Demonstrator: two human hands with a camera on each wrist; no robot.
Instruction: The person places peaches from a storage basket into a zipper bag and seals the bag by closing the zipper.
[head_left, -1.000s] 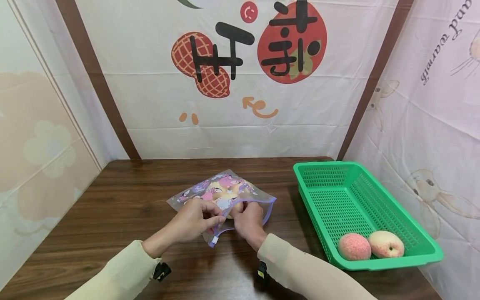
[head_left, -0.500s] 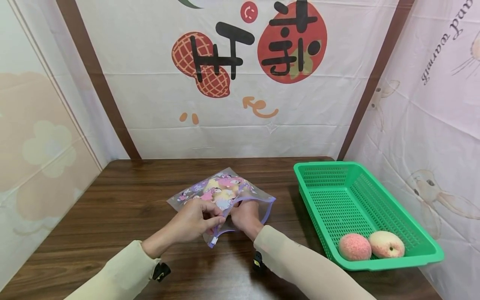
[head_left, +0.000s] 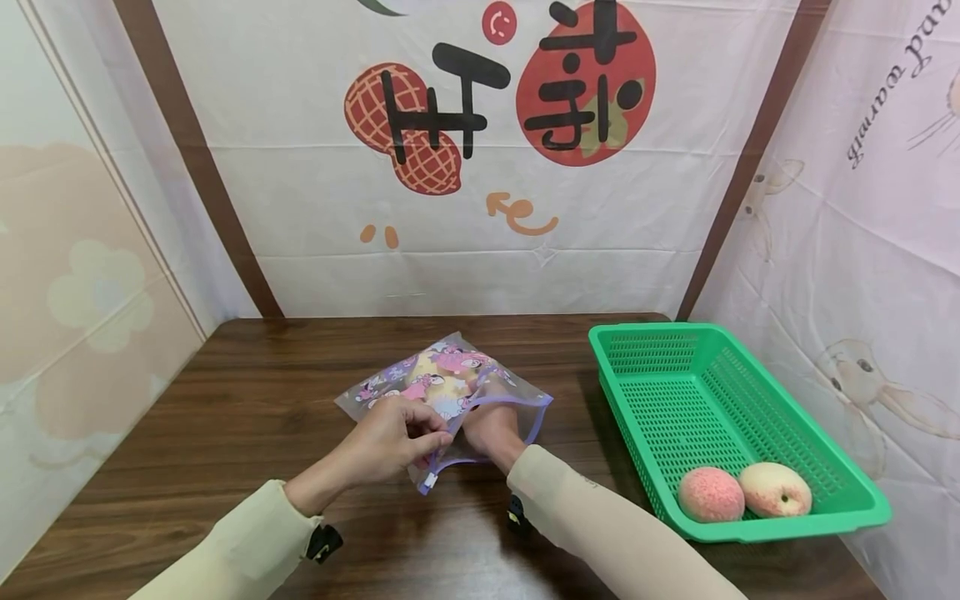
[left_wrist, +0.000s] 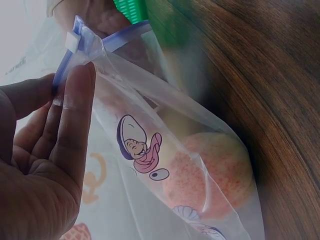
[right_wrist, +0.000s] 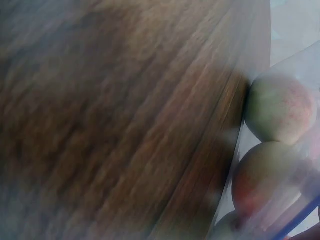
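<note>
On the worktop (head_left: 225, 400), mid-front, lies a printed zip bag (head_left: 450, 383) with peaches (left_wrist: 210, 175) inside; left hand (head_left: 390, 437) pinches the purple zip edge near the slider (left_wrist: 73, 41), fingers (left_wrist: 75, 115) curled on it; right hand (head_left: 491, 429) reaches into the mouth, its fingers hidden, so cannot tell what they grasp; green basket (head_left: 862, 508) to the right holds two peaches (head_left: 742, 492). Risk, as judged: thin film may tear or slip from the pinch if the wrist pushes wide; loose fruit could roll out.
</note>
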